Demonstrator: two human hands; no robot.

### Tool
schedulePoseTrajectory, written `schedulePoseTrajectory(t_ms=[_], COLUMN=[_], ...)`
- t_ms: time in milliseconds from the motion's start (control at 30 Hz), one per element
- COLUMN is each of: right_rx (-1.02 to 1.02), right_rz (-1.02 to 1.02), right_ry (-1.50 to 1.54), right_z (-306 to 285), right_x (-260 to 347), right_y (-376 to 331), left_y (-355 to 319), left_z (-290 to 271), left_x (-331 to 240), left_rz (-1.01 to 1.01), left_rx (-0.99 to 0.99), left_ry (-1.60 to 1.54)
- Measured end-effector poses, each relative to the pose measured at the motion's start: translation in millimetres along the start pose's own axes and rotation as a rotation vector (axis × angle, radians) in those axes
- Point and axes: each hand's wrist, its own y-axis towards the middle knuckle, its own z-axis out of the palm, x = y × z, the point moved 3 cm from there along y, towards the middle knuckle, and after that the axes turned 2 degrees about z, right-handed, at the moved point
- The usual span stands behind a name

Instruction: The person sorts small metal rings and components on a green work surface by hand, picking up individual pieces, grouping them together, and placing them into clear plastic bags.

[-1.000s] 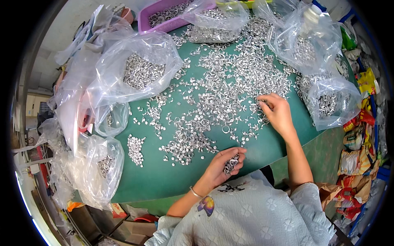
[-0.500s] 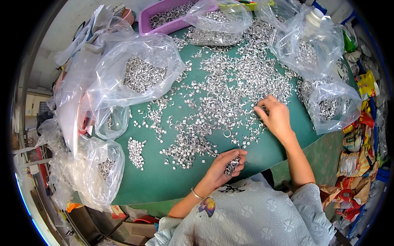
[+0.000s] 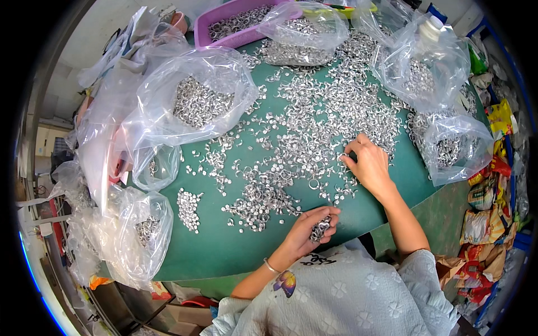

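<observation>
Over the green surface (image 3: 216, 255), the left grip (image 3: 305, 228) is clasping silver rings (image 3: 320, 229); loose pieces (image 3: 330, 115) are surrounding the right grip (image 3: 371, 164), its closure unclear.

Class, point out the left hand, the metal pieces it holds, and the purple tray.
Left hand (image 3: 302, 231), head view: middle of the hand.
Held metal pieces (image 3: 320, 229), head view: middle of the clump.
Purple tray (image 3: 235, 40), head view: near side wall.

You wear a pale grey-blue, crinkled short-sleeved top (image 3: 358, 305) with embossed flowers (image 3: 338, 289), purple-and-orange butterfly (image 3: 285, 284), dark lettering (image 3: 317, 260) and a silvery left-wrist bangle (image 3: 270, 266).
</observation>
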Motion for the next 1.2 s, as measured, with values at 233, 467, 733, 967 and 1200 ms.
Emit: schedulePoseTrajectory(t_ms=[233, 467, 733, 967, 1200], right_rx=[0.22, 0.343, -0.071, 0.319, 0.011], right_rz=[0.17, 0.17, -0.302, 0.274, -0.228], right_ry=[1.087, 1.207, -0.105, 1.596, 0.418], right_z=[-5, 4, 12, -4, 7], right_x=[-23, -25, 6, -14, 17], right_y=[5, 21, 21, 24, 34], left_y=[-3, -4, -5, -5, -5], left_z=[-4, -2, -3, -5, -4], left_x=[-1, -1, -1, 0, 0], left_rz=[0.025, 0.016, 0.02, 0.022, 0.014], left_rx=[0.012, -0.016, -0.016, -0.024, -0.019], left_ry=[-0.018, 0.013, 0.016, -0.002, 0.013])
